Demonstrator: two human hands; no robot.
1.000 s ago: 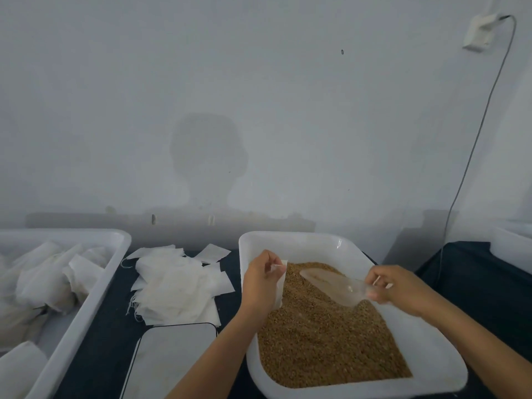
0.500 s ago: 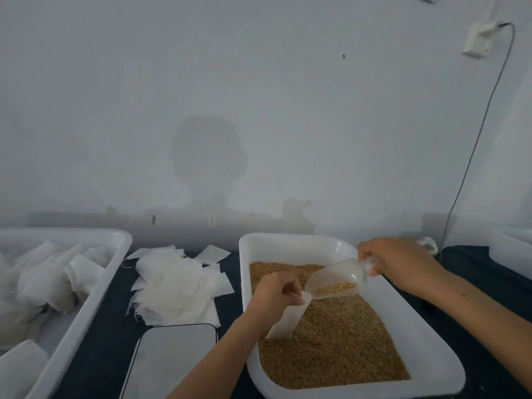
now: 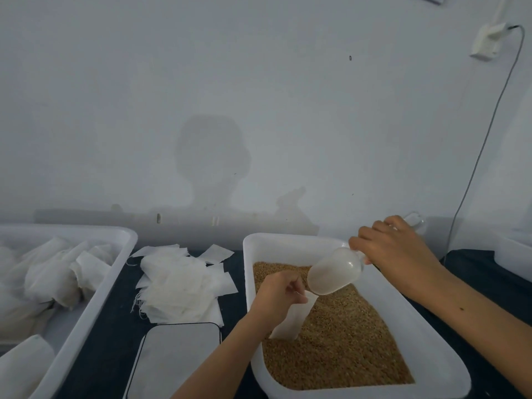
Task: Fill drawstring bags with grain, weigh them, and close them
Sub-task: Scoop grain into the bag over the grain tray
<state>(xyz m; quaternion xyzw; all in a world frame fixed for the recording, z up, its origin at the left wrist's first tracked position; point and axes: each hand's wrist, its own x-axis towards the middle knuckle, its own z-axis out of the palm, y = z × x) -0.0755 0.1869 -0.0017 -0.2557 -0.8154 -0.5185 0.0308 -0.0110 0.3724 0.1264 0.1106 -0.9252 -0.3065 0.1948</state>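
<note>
A white tub [image 3: 290, 242] holds brown grain [image 3: 342, 344]. My left hand [image 3: 277, 298] pinches the mouth of a small white drawstring bag [image 3: 293, 318], which hangs upright over the grain. My right hand [image 3: 394, 251] grips the handle of a clear plastic scoop [image 3: 334, 270]. The scoop is tipped steeply, its mouth down at the bag's opening. A pile of flat white bags [image 3: 178, 283] lies left of the tub. A flat white scale [image 3: 175, 361] sits in front of that pile.
A second white tub [image 3: 95, 289] at the left holds filled white bags [image 3: 43, 277]. A dark cloth [image 3: 115, 335] covers the table. A white container's corner [image 3: 515, 254] shows at far right. A cable [image 3: 483, 139] runs down the wall from a socket [image 3: 488, 41].
My right hand lifted the scoop out of the grain and tilted it mouth-down over the bag. My left hand lowered the bag onto the grain and holds it open.
</note>
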